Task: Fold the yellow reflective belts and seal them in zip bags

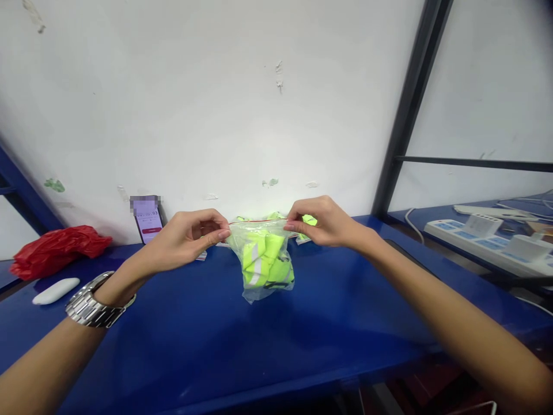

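Clear zip bag (268,253) with neon fabric (257,268) was upright over blue table (194,340), contact unclear. Left hand (188,239), right hand (326,222) pinched top corners, fingertips closed. Step seemed zip-edge handling; next called for even pressure.

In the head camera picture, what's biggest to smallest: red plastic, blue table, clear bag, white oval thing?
1. Blue table
2. Clear bag and red plastic: too alike to rank
3. White oval thing
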{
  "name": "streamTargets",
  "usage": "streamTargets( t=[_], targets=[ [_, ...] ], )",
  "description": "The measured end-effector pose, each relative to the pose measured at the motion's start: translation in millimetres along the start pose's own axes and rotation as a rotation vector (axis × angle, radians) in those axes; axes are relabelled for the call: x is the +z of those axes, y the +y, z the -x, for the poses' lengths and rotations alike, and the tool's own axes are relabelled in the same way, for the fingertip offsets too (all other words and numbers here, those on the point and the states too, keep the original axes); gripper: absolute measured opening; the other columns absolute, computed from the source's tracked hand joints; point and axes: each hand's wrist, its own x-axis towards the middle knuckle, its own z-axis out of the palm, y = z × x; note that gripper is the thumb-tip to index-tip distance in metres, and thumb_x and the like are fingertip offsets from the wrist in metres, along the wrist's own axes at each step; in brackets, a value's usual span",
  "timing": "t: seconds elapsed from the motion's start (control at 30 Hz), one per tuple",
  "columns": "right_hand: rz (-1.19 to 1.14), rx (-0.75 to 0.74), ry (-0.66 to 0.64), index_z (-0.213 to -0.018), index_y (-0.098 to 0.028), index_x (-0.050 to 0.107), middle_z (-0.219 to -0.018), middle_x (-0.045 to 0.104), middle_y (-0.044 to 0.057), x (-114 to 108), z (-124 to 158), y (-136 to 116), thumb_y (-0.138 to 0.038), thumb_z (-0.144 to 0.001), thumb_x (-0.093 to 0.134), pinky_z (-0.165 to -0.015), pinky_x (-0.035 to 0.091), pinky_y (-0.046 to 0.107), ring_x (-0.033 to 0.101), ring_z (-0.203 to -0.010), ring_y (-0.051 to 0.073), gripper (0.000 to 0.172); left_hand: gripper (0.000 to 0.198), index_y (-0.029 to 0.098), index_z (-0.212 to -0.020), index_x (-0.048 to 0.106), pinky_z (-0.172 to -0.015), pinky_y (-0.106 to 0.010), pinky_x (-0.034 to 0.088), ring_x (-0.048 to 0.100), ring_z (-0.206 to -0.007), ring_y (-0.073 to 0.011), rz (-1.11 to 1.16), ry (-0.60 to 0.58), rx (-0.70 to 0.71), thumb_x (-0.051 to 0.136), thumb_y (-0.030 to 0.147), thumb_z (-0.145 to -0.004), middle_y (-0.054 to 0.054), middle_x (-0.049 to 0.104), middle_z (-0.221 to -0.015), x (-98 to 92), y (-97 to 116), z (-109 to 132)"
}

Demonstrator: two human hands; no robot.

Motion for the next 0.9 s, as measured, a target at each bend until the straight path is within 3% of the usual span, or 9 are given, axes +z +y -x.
streamTargets(
  t=[0.13, 0.23, 0.33, 0.43, 0.5, 0.6, 0.77, 0.9],
  targets=[
    [-0.044, -0.058, 0.063, -0.077, -0.016, 0.065, -0.068, 0.066, 0.002, 10.0, 0.2, 8.2, -0.023, -0.088, 0.062, -0.057, 0.042, 0.025, 0.056, -0.060, 0.012, 0.014, 0.024, 0.016, -0.088, 0.063, -0.059, -0.023, 0.051, 0.063, -0.071, -0.0146, -0.046, 0.060, 0.024, 0.061, 0.040, -0.087, -0.005, 0.067, -0.079, 1.1, -2.5, -2.0],
    [-0.070, -0.062, 0.097, -0.090, -0.017, 0.067, -0.074, 0.068, 0.003, 19.0, 2.8, 12.4, -0.023, -0.089, 0.061, -0.059, 0.045, 0.025, 0.059, -0.062, 0.012, 0.009, 0.020, 0.017, -0.086, 0.063, -0.056, -0.023, 0.047, 0.058, -0.064, -0.0123, -0.161, 0.155, 0.083, 0.058, 0.036, -0.089, -0.003, 0.065, -0.073, 6.0, -7.3, -1.4],
    [-0.041, -0.030, 0.108, -0.108, -0.015, 0.063, -0.070, 0.065, 0.001, 25.7, 3.6, 14.1, -0.023, -0.090, 0.060, -0.059, 0.045, 0.025, 0.057, -0.059, 0.011, 0.020, 0.014, 0.017, -0.089, 0.061, -0.059, -0.023, 0.046, 0.058, -0.065, -0.0116, -0.265, 0.243, 0.152, 0.056, 0.031, -0.090, -0.002, 0.065, -0.075, 11.5, -12.7, 0.4],
    [0.046, -0.035, 0.075, -0.099, -0.012, 0.062, -0.071, 0.061, 0.002, 29.4, 2.6, 15.5, -0.020, -0.092, 0.056, -0.058, 0.042, 0.025, 0.053, -0.061, 0.011, 0.012, 0.015, 0.019, -0.103, 0.057, -0.065, -0.024, 0.047, 0.061, -0.071, -0.0123, -0.327, 0.302, 0.184, 0.054, 0.027, -0.091, -0.002, 0.065, -0.083, 14.4, -16.7, 1.5],
    [0.099, -0.051, 0.034, -0.086, -0.013, 0.060, -0.075, 0.059, 0.004, 30.6, 2.4, 17.1, -0.016, -0.093, 0.050, -0.057, 0.039, 0.025, 0.051, -0.065, 0.011, 0.012, 0.021, 0.019, -0.110, 0.054, -0.067, -0.025, 0.048, 0.062, -0.072, -0.0130, -0.361, 0.297, 0.183, 0.053, 0.026, -0.091, -0.002, 0.065, -0.083, 14.4, -17.9, 1.4],
    [0.164, -0.039, -0.032, -0.084, -0.014, 0.053, -0.078, 0.054, 0.004, 31.0, 3.1, 18.8, -0.013, -0.094, 0.045, -0.057, 0.036, 0.024, 0.047, -0.066, 0.011, 0.013, 0.023, 0.018, -0.113, 0.054, -0.068, -0.026, 0.047, 0.062, -0.073, -0.0143, -0.419, 0.251, 0.174, 0.051, 0.027, -0.092, -0.002, 0.065, -0.083, 12.3, -17.1, 0.3],
    [0.191, 0.002, -0.133, -0.085, -0.017, 0.044, -0.084, 0.050, 0.004, 27.1, 2.3, 13.1, -0.005, -0.089, 0.042, -0.059, 0.034, 0.025, 0.042, -0.068, 0.012, 0.014, 0.015, 0.017, -0.096, 0.056, -0.067, -0.027, 0.045, 0.059, -0.075, -0.0153, -0.518, 0.141, 0.274, 0.045, 0.027, -0.096, -0.005, 0.063, -0.087, 7.5, -12.7, 0.7],
    [0.177, 0.050, -0.190, -0.083, -0.019, 0.039, -0.084, 0.049, 0.003, 20.3, 1.4, 4.5, -0.004, -0.088, 0.042, -0.060, 0.033, 0.025, 0.040, -0.067, 0.012, 0.016, 0.014, 0.018, -0.096, 0.054, -0.065, -0.026, 0.042, 0.057, -0.073, -0.0143, -0.582, 0.090, 0.303, 0.042, 0.026, -0.097, -0.004, 0.061, -0.086, 5.7, -11.4, 2.9]
  ],
)
